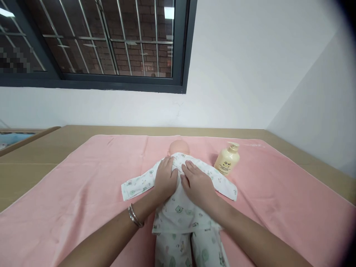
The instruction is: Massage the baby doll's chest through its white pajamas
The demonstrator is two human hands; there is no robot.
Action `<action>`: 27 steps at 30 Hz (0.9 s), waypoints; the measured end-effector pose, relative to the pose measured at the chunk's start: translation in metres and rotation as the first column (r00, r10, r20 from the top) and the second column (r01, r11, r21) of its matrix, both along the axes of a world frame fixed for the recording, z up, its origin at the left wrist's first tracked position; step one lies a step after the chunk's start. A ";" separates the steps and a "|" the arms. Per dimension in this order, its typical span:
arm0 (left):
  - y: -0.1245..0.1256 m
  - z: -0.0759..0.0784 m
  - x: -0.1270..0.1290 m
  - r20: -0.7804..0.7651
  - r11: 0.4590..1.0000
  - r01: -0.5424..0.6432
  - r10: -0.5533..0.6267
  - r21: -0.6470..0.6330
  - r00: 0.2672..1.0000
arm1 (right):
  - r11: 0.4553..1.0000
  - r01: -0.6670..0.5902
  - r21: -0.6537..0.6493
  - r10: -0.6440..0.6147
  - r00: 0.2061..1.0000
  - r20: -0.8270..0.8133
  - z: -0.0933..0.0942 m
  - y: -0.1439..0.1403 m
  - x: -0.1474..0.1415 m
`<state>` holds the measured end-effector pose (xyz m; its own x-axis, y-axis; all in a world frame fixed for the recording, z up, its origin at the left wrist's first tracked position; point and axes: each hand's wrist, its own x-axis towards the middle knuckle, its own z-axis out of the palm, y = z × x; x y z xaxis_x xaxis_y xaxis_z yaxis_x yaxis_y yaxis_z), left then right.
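A baby doll point(179, 147) lies on a pink sheet, its bald head pointing away from me. It wears a white shirt point(178, 218) and matching trousers point(174, 250) with small green prints, the sleeves spread to both sides. My left hand point(166, 178) rests flat on the left of the doll's upper body, fingers stretched toward its shoulder. On the right side of the upper body lies my right hand point(198, 183), also flat with fingers extended. Neither hand grips anything. The doll's face and hands cannot be seen.
A pale yellow pump bottle point(226, 163) stands tilted-looking beside the right sleeve. The pink sheet point(105, 174) covers a wooden surface point(80, 133) against a white wall point(228, 74). A dark-framed, barred window point(122, 83) is above. A bracelet point(135, 216) circles my left wrist.
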<state>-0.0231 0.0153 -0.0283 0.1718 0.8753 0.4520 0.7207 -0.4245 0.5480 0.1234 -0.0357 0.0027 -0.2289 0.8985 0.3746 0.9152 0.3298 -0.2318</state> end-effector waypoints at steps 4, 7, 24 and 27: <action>-0.029 -0.003 0.010 -0.056 0.994 0.037 -0.031 0.101 0.998 | 0.993 0.015 -0.113 -0.029 0.992 -0.126 -0.001 0.027 0.016; -0.051 -0.001 0.016 -0.077 0.992 0.069 -0.061 0.105 0.995 | 0.989 0.011 -0.150 -0.032 0.990 -0.136 -0.002 0.038 0.023; 0.002 -0.010 0.009 0.136 0.995 -0.020 0.007 0.095 0.991 | 0.982 0.036 -0.187 -0.038 0.999 -0.008 0.001 0.001 0.000; -0.004 -0.012 0.009 0.128 0.993 -0.005 -0.010 0.116 0.992 | 0.980 -0.010 -0.201 -0.002 0.998 -0.058 0.004 0.011 0.008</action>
